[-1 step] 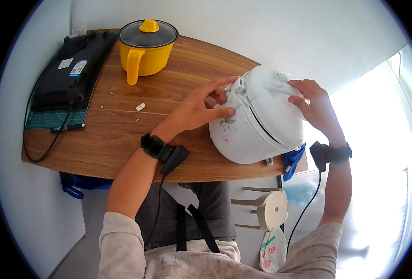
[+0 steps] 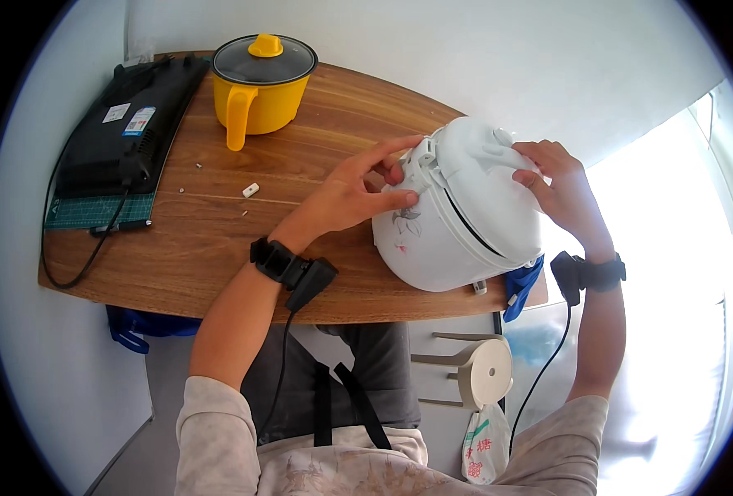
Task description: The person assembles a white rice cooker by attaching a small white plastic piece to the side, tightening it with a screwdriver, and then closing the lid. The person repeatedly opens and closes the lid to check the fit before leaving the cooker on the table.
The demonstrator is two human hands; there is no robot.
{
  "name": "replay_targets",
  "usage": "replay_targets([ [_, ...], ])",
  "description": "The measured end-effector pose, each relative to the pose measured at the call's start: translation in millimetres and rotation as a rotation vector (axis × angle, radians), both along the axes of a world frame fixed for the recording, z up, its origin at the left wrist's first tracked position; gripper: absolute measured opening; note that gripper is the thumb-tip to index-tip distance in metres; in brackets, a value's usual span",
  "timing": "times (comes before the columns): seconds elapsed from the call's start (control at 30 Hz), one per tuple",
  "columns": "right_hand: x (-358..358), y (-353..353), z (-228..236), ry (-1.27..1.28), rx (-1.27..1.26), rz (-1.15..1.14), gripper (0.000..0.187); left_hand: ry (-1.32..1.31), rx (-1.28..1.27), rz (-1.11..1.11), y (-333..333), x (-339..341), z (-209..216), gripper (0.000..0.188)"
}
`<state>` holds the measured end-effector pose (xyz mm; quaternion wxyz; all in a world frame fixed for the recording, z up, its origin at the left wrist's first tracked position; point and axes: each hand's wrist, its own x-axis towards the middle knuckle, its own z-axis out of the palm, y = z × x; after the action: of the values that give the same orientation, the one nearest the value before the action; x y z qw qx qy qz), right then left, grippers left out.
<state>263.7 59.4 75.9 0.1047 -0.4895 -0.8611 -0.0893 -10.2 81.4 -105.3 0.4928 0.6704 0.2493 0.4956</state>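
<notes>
A white rice cooker (image 2: 441,256) with a flower print stands tilted at the right of the table. Its rounded lid (image 2: 486,194) shows a dark gap along the rim. My left hand (image 2: 362,183) is closed at the white hinge-like bracket (image 2: 423,157) on the cooker's left side, thumb below and fingers above; some fingertips are hidden behind it. On the far right of the lid, my right hand (image 2: 561,186) grips the raised lid handle (image 2: 495,153) between thumb and fingers. A small white plastic part (image 2: 251,190) lies on the wood, left of my left hand.
A yellow pot (image 2: 263,107) with a glass lid stands at the back. At left, a black appliance (image 2: 106,132) with a cord rests on a green mat (image 2: 94,212), near a black pen (image 2: 121,227). Blue cloth (image 2: 522,289) hangs by the right edge. Below is a stool (image 2: 486,372).
</notes>
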Motion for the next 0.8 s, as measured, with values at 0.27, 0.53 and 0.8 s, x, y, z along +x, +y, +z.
replay_targets([
  [0.27,-6.1,-3.2,1.8,0.005,-0.004,-0.002,0.033,-0.002,-0.020,-0.002,0.2,-0.1,-0.5,0.074],
  [0.53,-6.4,-4.1,2.1,0.037,-0.013,-0.019,0.032,-0.035,0.001,-0.007,3.1,2.4,-5.5,0.075],
  [0.8,-8.7,-6.7,-2.9,0.154,-0.117,-0.114,0.030,-0.025,-0.017,-0.009,2.7,0.6,-4.4,0.075],
])
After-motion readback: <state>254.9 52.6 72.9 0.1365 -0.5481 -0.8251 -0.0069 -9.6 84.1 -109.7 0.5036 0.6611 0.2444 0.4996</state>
